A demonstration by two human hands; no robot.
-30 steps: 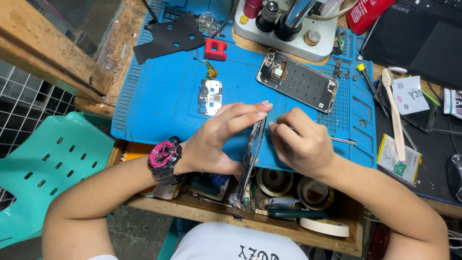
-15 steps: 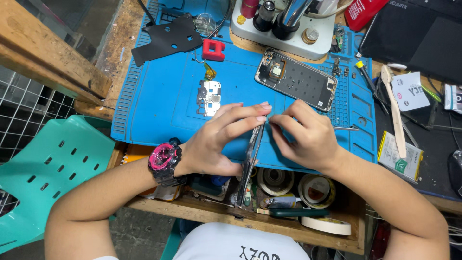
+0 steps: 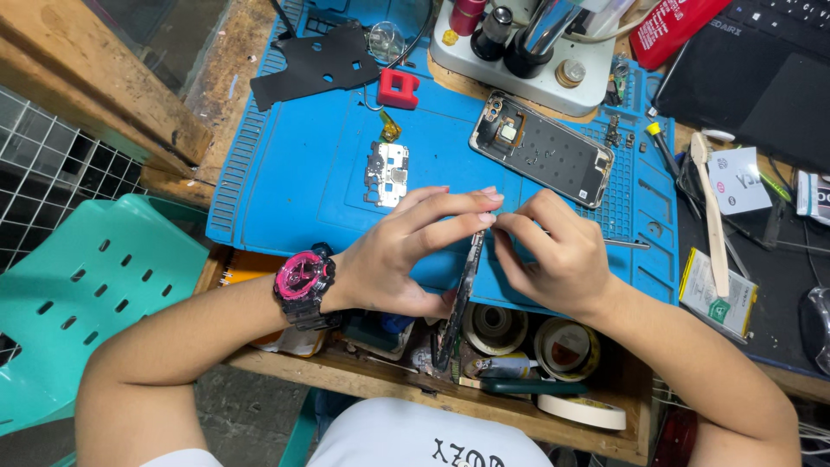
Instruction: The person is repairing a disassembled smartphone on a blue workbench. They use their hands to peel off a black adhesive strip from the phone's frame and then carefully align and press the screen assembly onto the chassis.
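Both hands meet over the near edge of the blue mat [image 3: 294, 173]. The left hand [image 3: 406, 251], with a pink watch [image 3: 303, 281] on its wrist, grips a thin screen panel [image 3: 462, 294] that stands on edge, its near end down by the tape rolls [image 3: 562, 346]. The left fingers lie flat along the panel's far end, thumb below. The right hand [image 3: 553, 259] is closed at the same far end, its fingertips pinched against the panel's top edge and touching the left fingertips. Whether it holds a tool cannot be told.

On the mat, just beyond the left hand, lies a small circuit board [image 3: 386, 171]. To the far right of it lies an open phone frame [image 3: 542, 149], inside up. A red block [image 3: 399, 88] and a black sheet [image 3: 316, 67] lie at the far left of the mat. A microscope base [image 3: 519, 69] stands at the far edge. On the surface to the right are a pale spudger [image 3: 711, 216], a battery [image 3: 718, 294] and a laptop [image 3: 761, 78]. A green chair [image 3: 78, 294] stands at the near left.
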